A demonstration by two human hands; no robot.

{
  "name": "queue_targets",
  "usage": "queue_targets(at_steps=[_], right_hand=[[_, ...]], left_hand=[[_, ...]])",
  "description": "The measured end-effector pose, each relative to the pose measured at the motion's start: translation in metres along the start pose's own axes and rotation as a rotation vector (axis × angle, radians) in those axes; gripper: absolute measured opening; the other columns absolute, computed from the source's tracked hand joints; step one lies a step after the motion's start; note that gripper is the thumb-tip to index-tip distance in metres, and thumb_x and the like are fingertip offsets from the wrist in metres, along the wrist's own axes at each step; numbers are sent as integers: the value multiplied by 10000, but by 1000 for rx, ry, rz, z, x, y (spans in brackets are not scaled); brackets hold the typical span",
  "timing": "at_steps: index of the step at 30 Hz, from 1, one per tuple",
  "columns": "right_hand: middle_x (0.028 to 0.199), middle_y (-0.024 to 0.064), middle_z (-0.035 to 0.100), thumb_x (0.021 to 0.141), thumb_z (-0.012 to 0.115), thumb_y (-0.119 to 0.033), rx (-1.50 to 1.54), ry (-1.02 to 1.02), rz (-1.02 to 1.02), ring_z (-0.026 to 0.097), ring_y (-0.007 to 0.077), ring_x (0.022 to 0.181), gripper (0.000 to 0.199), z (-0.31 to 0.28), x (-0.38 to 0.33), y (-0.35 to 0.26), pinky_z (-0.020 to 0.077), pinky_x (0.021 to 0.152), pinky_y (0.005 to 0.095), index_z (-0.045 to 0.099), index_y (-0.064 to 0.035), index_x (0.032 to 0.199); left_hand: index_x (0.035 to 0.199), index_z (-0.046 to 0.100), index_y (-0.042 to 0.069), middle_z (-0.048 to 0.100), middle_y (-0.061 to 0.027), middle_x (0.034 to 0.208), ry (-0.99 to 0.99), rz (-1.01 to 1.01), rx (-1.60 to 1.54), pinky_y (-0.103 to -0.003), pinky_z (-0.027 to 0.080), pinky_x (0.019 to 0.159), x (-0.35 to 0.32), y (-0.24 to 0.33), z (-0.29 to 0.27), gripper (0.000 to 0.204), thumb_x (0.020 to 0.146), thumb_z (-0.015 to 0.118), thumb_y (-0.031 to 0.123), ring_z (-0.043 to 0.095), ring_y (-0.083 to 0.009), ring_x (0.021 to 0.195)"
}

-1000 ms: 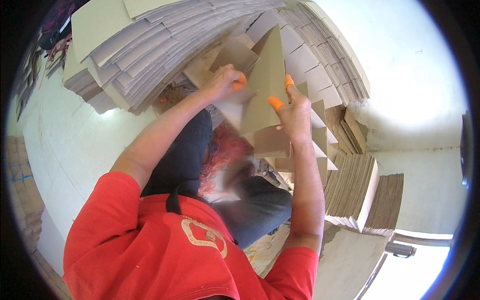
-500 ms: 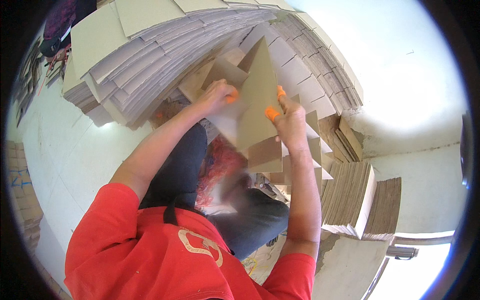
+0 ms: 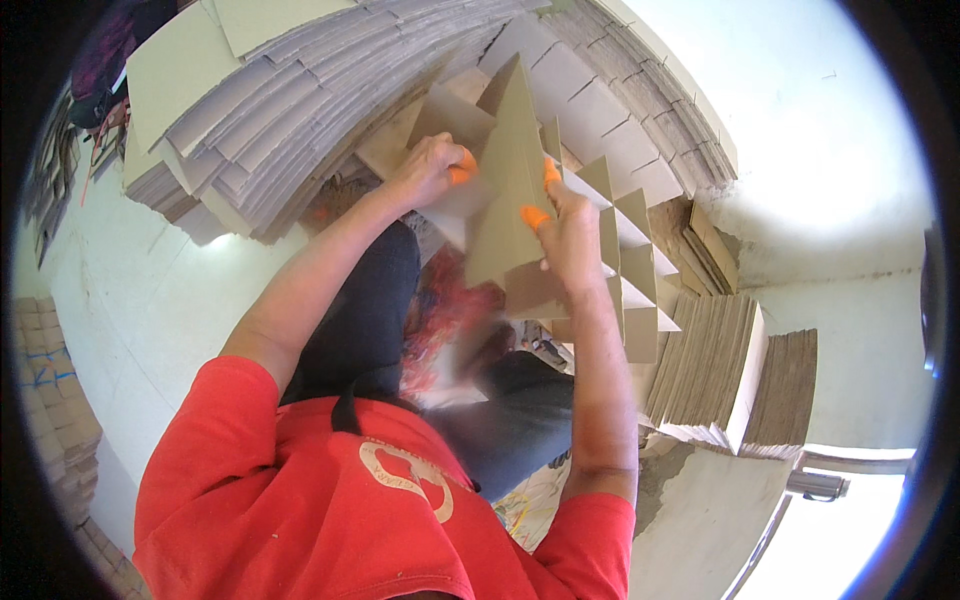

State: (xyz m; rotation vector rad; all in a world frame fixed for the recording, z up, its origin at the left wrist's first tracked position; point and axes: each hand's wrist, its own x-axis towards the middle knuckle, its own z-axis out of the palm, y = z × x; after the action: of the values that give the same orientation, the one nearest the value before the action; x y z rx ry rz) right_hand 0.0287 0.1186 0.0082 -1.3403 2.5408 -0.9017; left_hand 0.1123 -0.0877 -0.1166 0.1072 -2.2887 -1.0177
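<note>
Orange finger covers show on both of my hands. My right hand is closed on the right edge of a long tan cardboard strip, which stands tilted in front of me. Left of that strip, my left hand is pinched on a greyish cardboard crosspiece that meets it; the lower part of this piece is blurred. Behind and beside my right forearm spreads a cardboard divider grid of interlocked upright pieces with open cells. My fingertips partly hide the joints between the pieces.
A long stack of cardboard sheets fans across the far left. Slotted cardboard strips are piled at the far right. Upright cardboard bundles stand right of my forearm. Red stringy material lies between my legs.
The long strip and both hands have shifted slightly to the left and away from me. More of the grid's cells now show to the right of my right hand.
</note>
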Motion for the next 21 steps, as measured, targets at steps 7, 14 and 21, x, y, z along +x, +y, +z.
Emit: queue_targets(at_steps=[7, 14, 21], right_hand=[[879, 239, 666, 801, 627, 27, -133, -214, 68, 600, 193, 476, 520, -9, 46, -24, 463, 364, 324, 467, 118, 1288], [748, 236, 646, 872, 625, -114, 130, -219, 462, 665, 319, 692, 365, 66, -7, 1, 528, 609, 415, 531, 88, 1160], [813, 174, 690, 829, 742, -289, -335, 207, 149, 675, 311, 713, 570, -15, 8, 76, 532, 647, 412, 534, -23, 1287]], left_hand=[[903, 725, 57, 612, -142, 799, 3, -3, 67, -393, 476, 670, 5, 4, -5, 145, 759, 727, 40, 603, -303, 758], [883, 734, 55, 644, -127, 805, 30, -14, 22, -358, 489, 672, 4, -10, 6, 129, 754, 741, 61, 601, -252, 733], [1262, 592, 120, 618, -97, 1194, -31, 156, 369, -440, 355, 1023, -1, 26, -16, 604, 693, 792, 141, 491, -274, 1192]])
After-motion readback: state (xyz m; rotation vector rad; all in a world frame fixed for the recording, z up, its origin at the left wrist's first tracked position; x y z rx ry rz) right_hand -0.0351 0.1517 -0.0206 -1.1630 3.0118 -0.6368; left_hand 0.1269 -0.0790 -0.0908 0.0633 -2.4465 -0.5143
